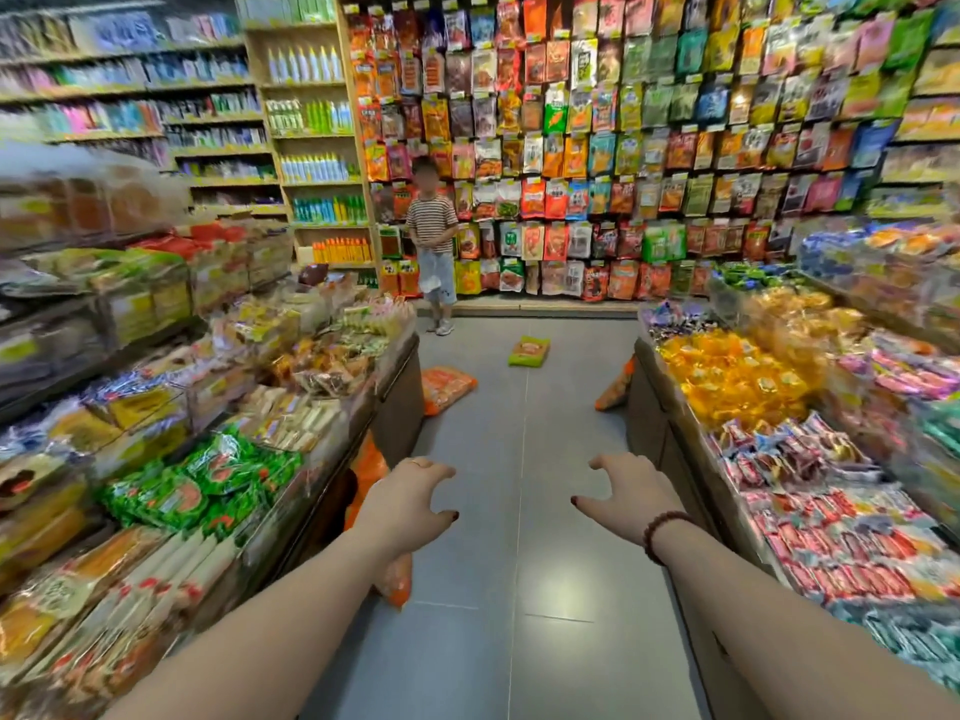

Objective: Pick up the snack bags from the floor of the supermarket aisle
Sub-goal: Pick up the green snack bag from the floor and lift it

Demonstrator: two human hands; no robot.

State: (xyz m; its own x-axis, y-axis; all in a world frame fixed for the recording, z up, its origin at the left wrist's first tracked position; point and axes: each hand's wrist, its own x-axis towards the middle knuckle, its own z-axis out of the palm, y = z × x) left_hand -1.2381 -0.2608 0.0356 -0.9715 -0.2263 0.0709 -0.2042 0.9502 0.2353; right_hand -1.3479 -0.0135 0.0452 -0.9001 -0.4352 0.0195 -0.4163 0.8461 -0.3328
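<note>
Several snack bags lie on the grey aisle floor. A green bag (529, 351) lies flat far ahead in the middle. An orange bag (445, 388) rests at the foot of the left counter. Another orange bag (616, 388) leans against the right counter. A nearer orange bag (397, 582) lies by the left counter, partly hidden behind my left forearm. My left hand (410, 498) and my right hand (626, 493) are stretched forward above the floor, fingers loosely curled downward, holding nothing.
Low counters heaped with packaged snacks (218, 459) (810, 459) line both sides of the narrow aisle. A wall of hanging snack packets (649, 148) closes the far end. A person in a striped shirt (432, 236) stands there. Bare floor tiles (519, 589) run down the middle.
</note>
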